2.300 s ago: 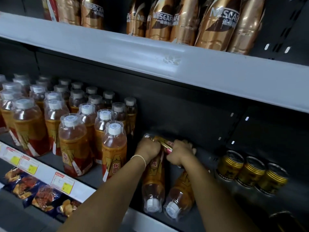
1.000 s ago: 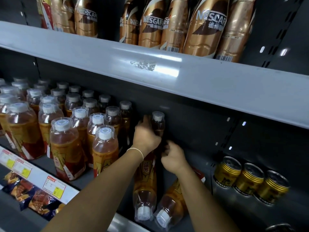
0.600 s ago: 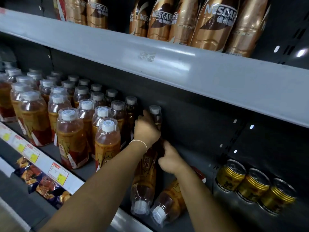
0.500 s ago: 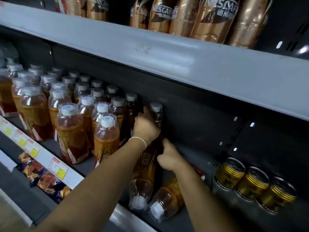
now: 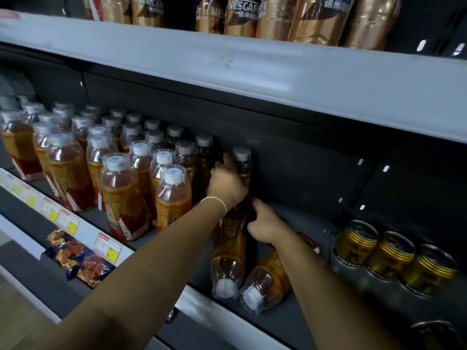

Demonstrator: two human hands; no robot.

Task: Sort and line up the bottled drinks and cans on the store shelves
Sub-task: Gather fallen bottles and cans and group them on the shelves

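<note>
**Editor:** What sits nearest the lens?

**Photographer:** Two tea bottles lie on their sides at the front edge of the shelf, caps to the edge and bases to the back. The first fallen bottle has the second fallen bottle just beside it, on the side toward the gold cans.

**Editor:** And the hands?

**Photographer:** Both work just behind that pair. The right hand has its grip closed low on the upright bottle, thumb on its side, fingers hidden behind it. The left hand has its grip wrapped round the same bottle's shoulder, under the white cap. The bottle stands near the back of the shelf, beside the rows of tea bottles that fill the end away from the cans.

**Editor:** What does the next move turn on?

**Photographer:** By my reading, the fallen pair come next. They lie toward the front edge from both grips, long axes running front to back. The right hand is nearer the second fallen bottle, whose base lies under its wrist. The left wrist hangs over the first. Each would need taking by the body and tipping cap-up.

**Editor:** Beyond that?

**Photographer:** Coffee bottles line the shelf above.
</note>
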